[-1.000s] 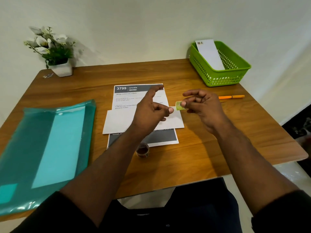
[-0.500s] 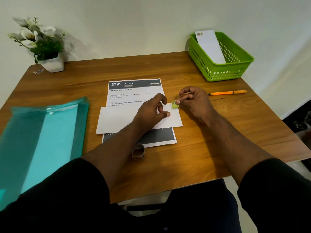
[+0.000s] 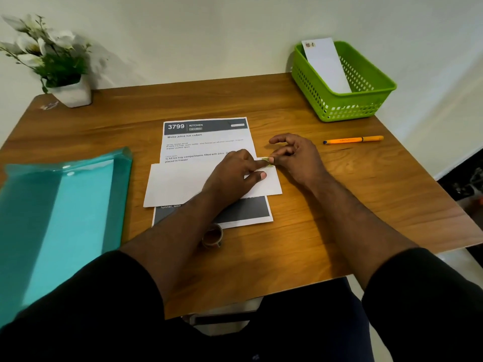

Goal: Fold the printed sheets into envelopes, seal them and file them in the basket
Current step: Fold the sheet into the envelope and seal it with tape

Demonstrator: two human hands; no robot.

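potted flowers [image 3: 56, 61] far-left corner | teal folder [image 3: 62, 218] left | orange pen [image 3: 352, 139] right | tape roll [image 3: 212, 235] near edge

White envelope [image 3: 183, 184] flat atop printed sheet [image 3: 209, 145]; another upright in green basket [image 3: 347, 105].

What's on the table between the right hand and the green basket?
In the head view, only an orange pen lies between the right hand and the green basket; the rest is bare table.
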